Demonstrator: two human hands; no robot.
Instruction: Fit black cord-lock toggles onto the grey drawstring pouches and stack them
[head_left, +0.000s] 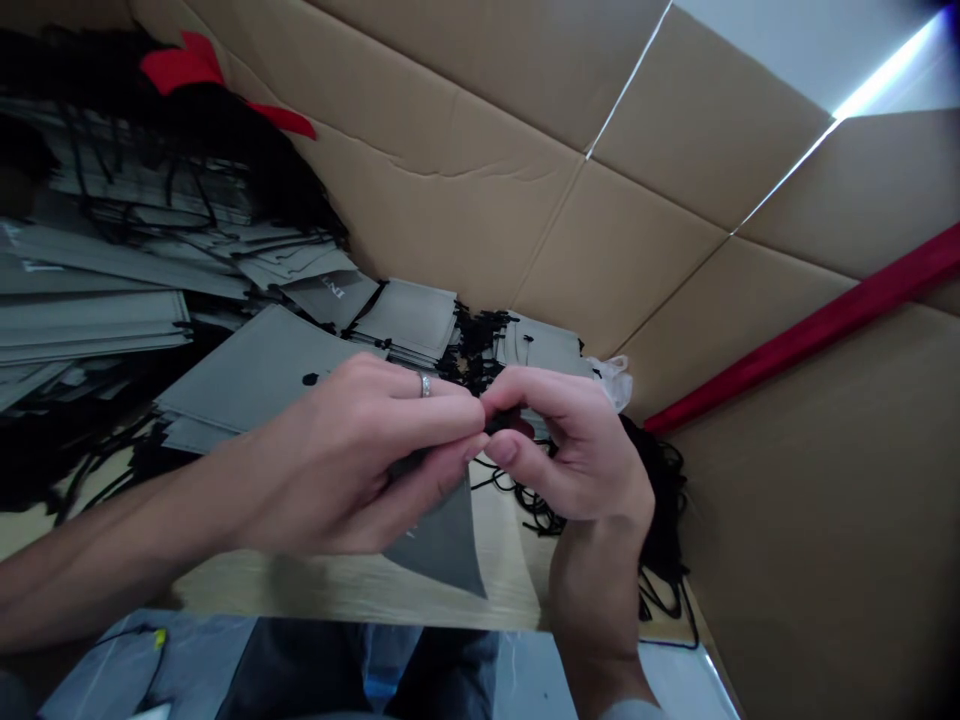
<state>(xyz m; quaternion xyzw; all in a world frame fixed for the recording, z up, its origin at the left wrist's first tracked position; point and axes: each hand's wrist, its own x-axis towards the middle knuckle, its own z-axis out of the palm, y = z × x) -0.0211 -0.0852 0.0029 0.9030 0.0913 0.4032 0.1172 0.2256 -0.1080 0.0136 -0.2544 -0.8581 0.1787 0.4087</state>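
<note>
My left hand [375,450], with a ring on one finger, pinches the upper edge of a grey flat bag [442,545]. The bag hangs below the fingers over the table. Touching its fingertips, my right hand [577,440] pinches a small black piece, which looks like the end of a black cord [510,420]. The fingers cover most of this spot, so how cord and bag meet is hidden. Behind the left hand lies a larger grey flat bag [255,365] with a black knot on it.
Stacks of grey bags [90,320] with black cords fill the left, and more stacks [412,315] stand along the cardboard wall [465,200]. A black cord bundle [660,490] lies on the wooden table [337,595] at right. A red strip [810,325] crosses the right wall.
</note>
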